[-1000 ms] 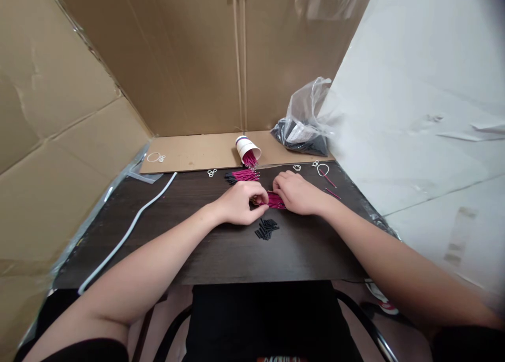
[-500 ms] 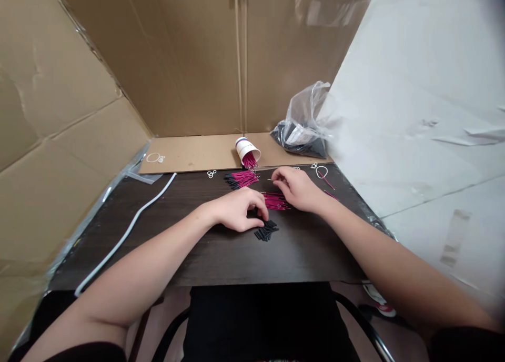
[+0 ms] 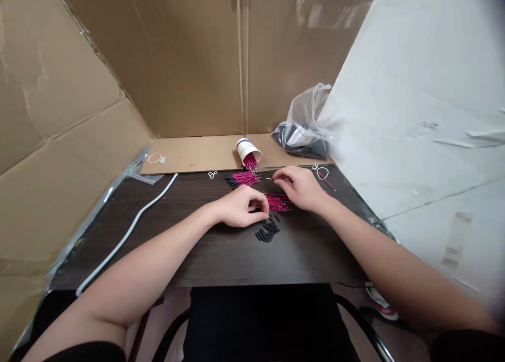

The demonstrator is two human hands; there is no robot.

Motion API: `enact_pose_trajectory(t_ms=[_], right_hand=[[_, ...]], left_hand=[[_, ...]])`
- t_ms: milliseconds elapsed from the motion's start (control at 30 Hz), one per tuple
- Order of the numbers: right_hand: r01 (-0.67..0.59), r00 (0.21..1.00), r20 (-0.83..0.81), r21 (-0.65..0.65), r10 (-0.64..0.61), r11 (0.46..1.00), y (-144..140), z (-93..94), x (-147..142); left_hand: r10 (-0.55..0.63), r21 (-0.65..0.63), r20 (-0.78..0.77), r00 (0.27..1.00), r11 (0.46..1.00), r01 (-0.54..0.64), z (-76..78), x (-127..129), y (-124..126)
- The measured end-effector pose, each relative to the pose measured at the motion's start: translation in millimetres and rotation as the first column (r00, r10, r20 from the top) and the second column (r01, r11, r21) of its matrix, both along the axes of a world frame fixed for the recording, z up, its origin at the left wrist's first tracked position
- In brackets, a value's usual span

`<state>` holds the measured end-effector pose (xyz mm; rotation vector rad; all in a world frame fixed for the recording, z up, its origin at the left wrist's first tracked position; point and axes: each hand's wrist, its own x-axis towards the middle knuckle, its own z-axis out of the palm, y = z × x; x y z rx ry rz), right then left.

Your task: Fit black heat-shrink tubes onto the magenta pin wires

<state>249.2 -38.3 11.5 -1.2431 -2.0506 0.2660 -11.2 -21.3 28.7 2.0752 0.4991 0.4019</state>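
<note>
My left hand (image 3: 246,207) is closed in a pinch just above the small pile of short black tube pieces (image 3: 267,233). A dark bit shows at its fingertips, apparently one black tube piece (image 3: 270,217). My right hand (image 3: 295,185) is pinched on a thin wire (image 3: 269,179), whose bare end points left; most of it is hidden by the fingers. Between the hands lies a bundle of magenta wires (image 3: 278,202), partly covered by the left hand. Behind the left hand rests another group of magenta wires with black ends (image 3: 242,179).
A tipped white paper cup (image 3: 245,147) with magenta wires lies on the cardboard strip (image 3: 189,154). A clear bag of black pieces (image 3: 302,136) stands at the back right. Rubber bands (image 3: 322,173) and stray wires lie at right, a pale tube (image 3: 130,228) at left.
My left hand has lifted slightly off the black pile, its fingertips pinched; a few pieces there have shifted apart. My right hand stays nearly in place with the wire.
</note>
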Motion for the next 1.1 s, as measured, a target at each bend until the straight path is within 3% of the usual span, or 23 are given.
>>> enact_pose_trajectory(t_ms=[67, 167, 300, 467, 800, 1100], right_hand=[[-0.006, 1.0, -0.016, 0.011, 0.007, 1.0, -0.9, 2.3, -0.9], [-0.027, 0.999, -0.044, 0.034, 0.029, 0.999, -2.8, 5.8, -2.7], [-0.05, 0.997, -0.059, 0.069, 0.054, 0.996, -6.1, 10.2, -5.3], [-0.09, 0.993, -0.069, 0.055, 0.094, 0.994, -8.7, 11.9, -6.9], [-0.128, 0.99, -0.05, 0.061, 0.131, 0.99, -6.8, 6.7, -6.3], [-0.179, 0.983, -0.029, 0.062, 0.181, 0.982, -7.9, 7.9, -7.9]], left_hand=[[0.144, -0.07, 0.055, 0.988, 0.988, -0.14, -4.4, 2.6, 2.5], [0.372, -0.193, 0.161, 0.914, 0.92, -0.341, -12.0, 6.7, 10.6], [0.506, -0.331, 0.149, 0.85, 0.835, -0.439, -21.5, 9.4, 21.0], [0.541, -0.337, 0.117, 0.833, 0.81, -0.479, -26.2, 10.5, 21.6], [0.515, -0.248, 0.131, 0.847, 0.844, -0.475, -23.1, 10.7, 17.7], [0.522, -0.34, 0.118, 0.844, 0.82, -0.46, -20.4, 13.5, 13.2]])
